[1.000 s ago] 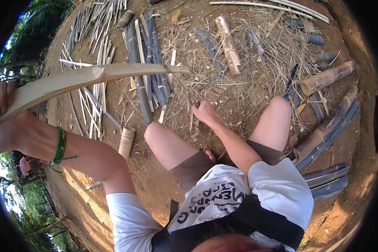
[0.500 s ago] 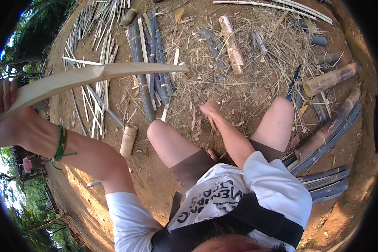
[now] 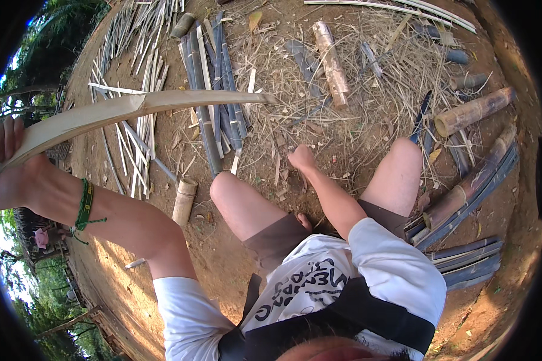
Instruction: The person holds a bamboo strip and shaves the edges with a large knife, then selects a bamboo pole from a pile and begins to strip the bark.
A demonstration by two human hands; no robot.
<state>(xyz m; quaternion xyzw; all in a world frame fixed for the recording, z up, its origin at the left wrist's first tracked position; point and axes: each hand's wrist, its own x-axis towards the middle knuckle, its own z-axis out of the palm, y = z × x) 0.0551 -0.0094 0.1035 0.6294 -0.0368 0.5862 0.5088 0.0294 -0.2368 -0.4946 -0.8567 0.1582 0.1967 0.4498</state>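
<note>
My left hand point(image 3: 9, 159), with a green woven band on its wrist, is raised at the far left. Its fingers wrap round the near end of a long, pale split bamboo strip point(image 3: 141, 103). The strip reaches rightward above the ground and tapers to a narrow tip left of the middle. Between my bent knees, low over the dirt, my right hand point(image 3: 302, 158) is closed, knuckles up. Whatever is in its fingers, if anything, is hidden. A short bamboo piece point(image 3: 185, 201) lies by my left knee.
Dark split bamboo lengths point(image 3: 202, 90) and pale thin strips point(image 3: 153, 120) lie left and ahead. A peeled bamboo log point(image 3: 331, 63) rests on the shavings point(image 3: 367, 114). A dark blade-like piece point(image 3: 423, 117), a bamboo tube point(image 3: 473, 112) and bundled splits point(image 3: 470, 265) lie right.
Very little differs. My right hand has shifted slightly downward; my left hand still holds the bamboo strip in nearly the same place.
</note>
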